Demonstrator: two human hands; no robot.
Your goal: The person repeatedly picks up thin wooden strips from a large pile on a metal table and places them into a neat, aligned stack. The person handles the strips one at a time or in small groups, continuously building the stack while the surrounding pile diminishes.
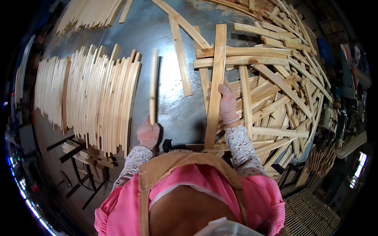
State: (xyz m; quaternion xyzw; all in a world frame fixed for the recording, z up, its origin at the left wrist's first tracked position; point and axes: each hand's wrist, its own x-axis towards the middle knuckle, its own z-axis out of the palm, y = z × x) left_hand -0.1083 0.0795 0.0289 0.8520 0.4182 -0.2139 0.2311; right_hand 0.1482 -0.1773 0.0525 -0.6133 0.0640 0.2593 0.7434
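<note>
Slat [154, 84] in left fingers [148, 133], plank [215, 86] under right fingers [228, 105]

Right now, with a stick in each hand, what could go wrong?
The messy heap of slats beside the right hand might slide when its wide slat lifts out. The thin strip held at one end by the left hand could swing and knock the neat row of strips.

Pink top, tan apron, floral sleeves
</note>
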